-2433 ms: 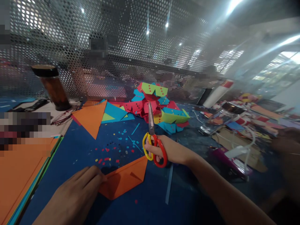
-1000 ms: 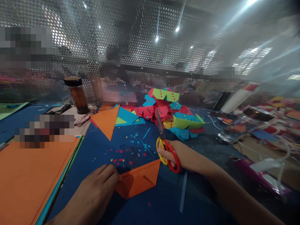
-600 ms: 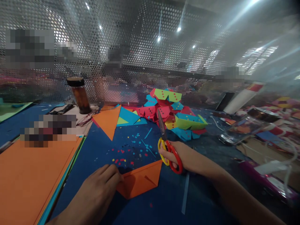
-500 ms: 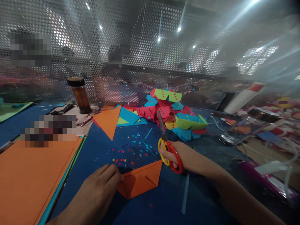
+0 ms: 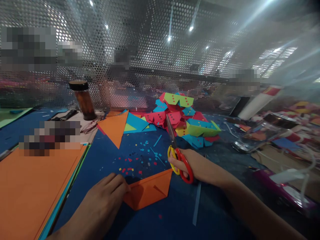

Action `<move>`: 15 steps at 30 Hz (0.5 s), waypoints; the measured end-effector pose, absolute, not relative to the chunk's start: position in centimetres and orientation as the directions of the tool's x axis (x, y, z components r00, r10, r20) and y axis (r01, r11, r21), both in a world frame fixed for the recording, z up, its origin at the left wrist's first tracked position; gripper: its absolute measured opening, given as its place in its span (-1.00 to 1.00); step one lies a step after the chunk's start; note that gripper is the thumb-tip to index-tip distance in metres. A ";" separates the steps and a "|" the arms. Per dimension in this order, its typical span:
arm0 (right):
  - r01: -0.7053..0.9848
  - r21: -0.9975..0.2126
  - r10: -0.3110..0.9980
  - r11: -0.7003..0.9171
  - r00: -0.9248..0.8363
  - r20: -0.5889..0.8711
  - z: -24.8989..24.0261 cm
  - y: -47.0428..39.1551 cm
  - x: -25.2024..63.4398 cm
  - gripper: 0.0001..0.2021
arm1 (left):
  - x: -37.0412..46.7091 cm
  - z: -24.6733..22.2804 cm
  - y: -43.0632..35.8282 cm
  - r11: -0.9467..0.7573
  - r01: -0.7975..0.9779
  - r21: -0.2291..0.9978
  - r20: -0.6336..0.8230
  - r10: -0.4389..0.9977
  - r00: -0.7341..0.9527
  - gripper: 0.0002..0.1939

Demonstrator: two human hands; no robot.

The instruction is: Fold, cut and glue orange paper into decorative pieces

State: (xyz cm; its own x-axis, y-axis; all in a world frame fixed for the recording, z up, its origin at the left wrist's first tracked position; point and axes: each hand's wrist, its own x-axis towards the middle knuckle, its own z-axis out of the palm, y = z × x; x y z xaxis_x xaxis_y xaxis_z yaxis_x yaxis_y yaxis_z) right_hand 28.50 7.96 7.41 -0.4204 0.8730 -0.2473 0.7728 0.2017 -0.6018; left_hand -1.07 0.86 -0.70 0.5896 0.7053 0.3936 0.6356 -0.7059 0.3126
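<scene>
Orange paper, folded (image 5: 150,190), lay on the blue bench (image 5: 175,226) between the two hands. I noted the left hand (image 5: 105,196) nearly closed, fingers curled together and holding the left end of the fold; the thumb was hidden. Right hand (image 5: 186,163): closed round the handles of the scissors (image 5: 173,140), fingers through the loops, blades together and aimed away, at the paper pile (image 5: 180,118). The fold's right corner sat just beside the yellow loop; contact I could not tell. Scraps (image 5: 129,169) lay scattered beyond the fold, an orange triangle (image 5: 115,126) further back. I logged a pale strip (image 5: 197,205) below the right wrist.
</scene>
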 end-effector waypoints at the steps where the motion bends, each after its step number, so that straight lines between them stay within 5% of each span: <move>1: 0.775 -0.600 0.878 0.198 -0.413 -0.244 7.3 7.9 28.5 -0.67 | -1.1 -0.7 0.9 -0.706 0.636 0.313 0.399 0.705 0.586 -0.69; 8: 0.704 -0.692 0.927 0.160 -0.347 -0.139 7.2 7.6 27.7 -0.68 | -1.4 -0.6 0.8 -0.722 0.651 0.235 0.462 0.672 0.579 -0.69; 15: 0.333 -0.943 0.872 0.010 -0.465 -0.155 7.4 5.7 24.0 -0.70 | -1.5 0.5 0.4 -0.731 0.671 0.121 0.450 0.643 0.619 -0.67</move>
State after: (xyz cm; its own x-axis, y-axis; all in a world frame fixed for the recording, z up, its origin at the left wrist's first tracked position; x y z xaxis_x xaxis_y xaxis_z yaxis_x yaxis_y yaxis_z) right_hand 23.99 5.67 7.36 -0.4646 0.8719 -0.1547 0.3335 0.0104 -0.9427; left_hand -1.48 0.43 0.50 0.6193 0.6433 0.4501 0.6713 -0.7312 0.1213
